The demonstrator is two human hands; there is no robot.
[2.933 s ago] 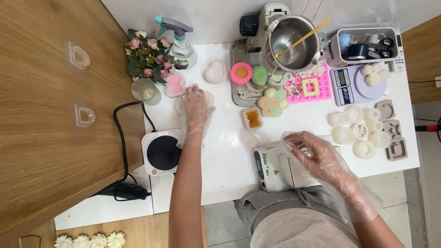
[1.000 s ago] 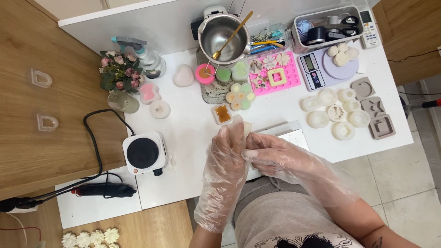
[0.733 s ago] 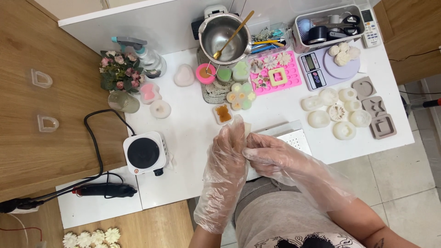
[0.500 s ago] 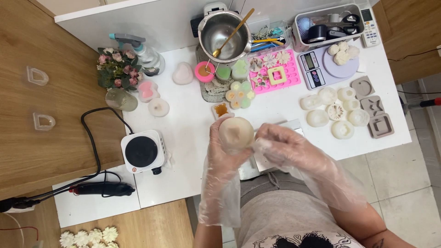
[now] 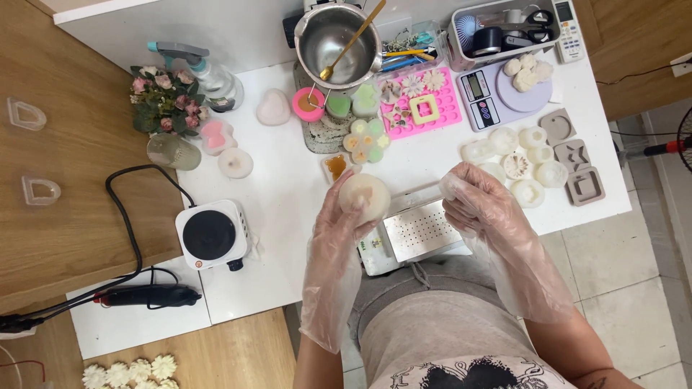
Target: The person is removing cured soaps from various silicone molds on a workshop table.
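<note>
A small white electric hotplate [image 5: 213, 234] sits at the left of the white table [image 5: 288, 194]. The gloved left hand [image 5: 344, 216] clasps a round, pale cream moulded disc [image 5: 365, 196] above the table edge. The gloved right hand [image 5: 479, 205] hovers beside it, fingers loosely curled on nothing. The thin plastic glove looks slippery, so the disc could slide free and drop onto the perforated metal tray [image 5: 422, 229].

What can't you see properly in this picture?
- Underside of the round cream mould: head view, hidden by the left hand.
- Right hand: crinkled glove hides whether its fingers pinch anything.
- Fan: cut off by right edge.
- Scale screen: too small.
</note>
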